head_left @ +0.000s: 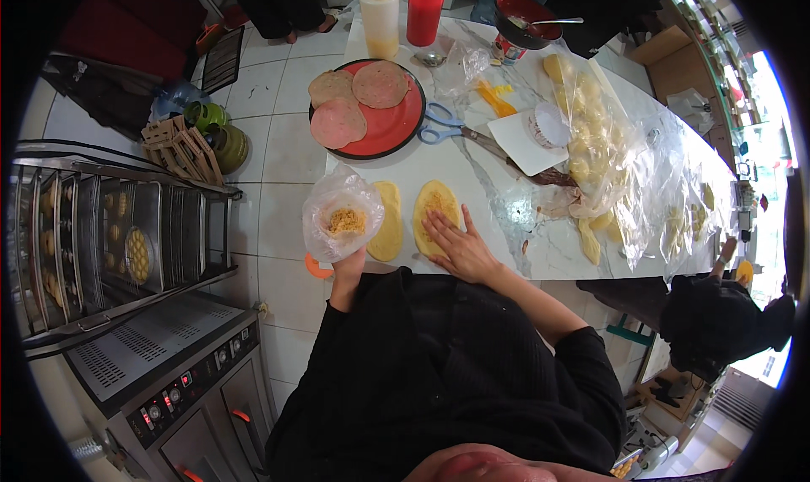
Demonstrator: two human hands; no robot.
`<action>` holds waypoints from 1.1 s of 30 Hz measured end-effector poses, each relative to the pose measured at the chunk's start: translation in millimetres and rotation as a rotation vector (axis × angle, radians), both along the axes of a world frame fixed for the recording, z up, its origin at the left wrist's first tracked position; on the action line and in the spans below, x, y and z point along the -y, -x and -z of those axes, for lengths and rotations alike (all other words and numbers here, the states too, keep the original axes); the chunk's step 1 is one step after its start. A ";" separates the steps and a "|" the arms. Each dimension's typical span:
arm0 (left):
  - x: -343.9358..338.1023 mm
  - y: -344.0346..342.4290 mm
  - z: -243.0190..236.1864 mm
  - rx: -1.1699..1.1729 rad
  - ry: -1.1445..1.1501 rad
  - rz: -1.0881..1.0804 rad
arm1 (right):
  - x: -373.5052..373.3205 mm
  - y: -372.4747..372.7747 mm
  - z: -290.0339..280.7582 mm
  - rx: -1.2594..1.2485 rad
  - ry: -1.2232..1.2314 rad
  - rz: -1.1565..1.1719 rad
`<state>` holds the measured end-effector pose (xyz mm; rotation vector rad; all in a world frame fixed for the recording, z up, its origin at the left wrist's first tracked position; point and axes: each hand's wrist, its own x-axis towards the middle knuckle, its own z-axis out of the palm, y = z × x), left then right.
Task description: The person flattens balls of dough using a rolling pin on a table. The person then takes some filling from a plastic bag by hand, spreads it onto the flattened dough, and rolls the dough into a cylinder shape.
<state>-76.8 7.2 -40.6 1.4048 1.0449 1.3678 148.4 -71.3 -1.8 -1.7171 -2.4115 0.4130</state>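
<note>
Beneath the outspread right hand [458, 247], dough oval [437, 193], left hand [350, 264] clutching bag of crumbs [344, 193]

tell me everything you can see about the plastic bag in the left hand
The plastic bag looks thin, wrinkled and translucent. It is open at the top, with golden crumbs visible inside. The left hand holds it from below, by the left edge of the table and left of two flat dough ovals. Whether it touches the table is unclear.
</note>
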 end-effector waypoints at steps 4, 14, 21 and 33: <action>-2.7 -0.6 -4.5 -0.056 0.024 0.034 | 13.8 -5.1 -1.1 -0.184 0.055 -0.047; -3.6 -35.3 -17.5 0.032 0.038 0.341 | -42.7 1.9 -118.0 -0.889 -0.108 0.254; -7.9 -61.3 -49.6 0.019 -0.068 0.428 | -66.7 38.8 -92.0 -0.301 -0.029 0.202; 0.6 -65.3 -39.2 0.070 0.027 0.446 | -64.9 34.6 -73.0 -0.306 0.024 0.136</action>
